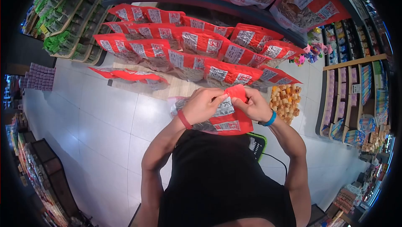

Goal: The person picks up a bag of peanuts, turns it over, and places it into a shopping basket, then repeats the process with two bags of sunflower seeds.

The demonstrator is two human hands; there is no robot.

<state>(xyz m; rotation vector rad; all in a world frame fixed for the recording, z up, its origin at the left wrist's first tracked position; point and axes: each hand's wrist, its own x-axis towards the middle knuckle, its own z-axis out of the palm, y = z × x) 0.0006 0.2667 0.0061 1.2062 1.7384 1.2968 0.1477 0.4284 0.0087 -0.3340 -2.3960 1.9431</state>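
A red and clear snack pouch (226, 125) with white label panels is held in front of my body, tilted, its red top edge toward the right. My left hand (204, 103), with a red band at the wrist, pinches the pouch along its upper edge. On the other side of that edge, my right hand (254, 105), wearing a blue wristband, grips the red corner between thumb and fingers. Just beyond my hands stand rows of matching red pouches (184, 61) on a wooden shelf (180, 85). One pouch (130, 76) lies flat at the shelf's front left.
An upper shelf edge (201, 7) with more pouches crosses the top. Small yellow-brown packs (285, 101) sit right of my hands. A green-rimmed black basket (260, 145) is beside my waist. Stocked shelves (356, 97) line the right, others (71, 22) the left, with tiled floor (104, 122) between.
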